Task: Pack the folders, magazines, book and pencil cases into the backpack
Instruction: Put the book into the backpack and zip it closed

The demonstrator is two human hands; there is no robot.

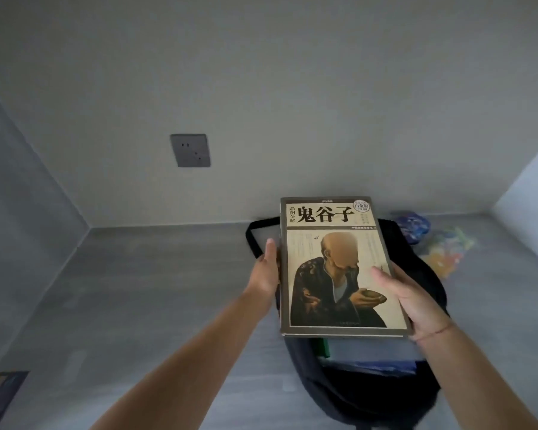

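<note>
A book (pixel 339 268) with a tan cover, a seated robed figure and large black Chinese characters is held flat above the black backpack (pixel 416 274). My left hand (pixel 266 271) grips its left edge, thumb on top. My right hand (pixel 413 299) holds its right edge, thumb across the cover. Below the book's near edge, the backpack's open mouth shows a green folder edge (pixel 320 347), pale pages (pixel 370 352) and something blue. A blue patterned pencil case (pixel 413 226) and a pale multicoloured pencil case (pixel 447 252) lie on the grey desk (pixel 137 290) right of the backpack.
A grey wall with a dark power socket (pixel 190 150) stands behind the desk. Side walls close in at left and right. The corner of a dark blue magazine or folder (pixel 1 395) lies at the desk's near left edge.
</note>
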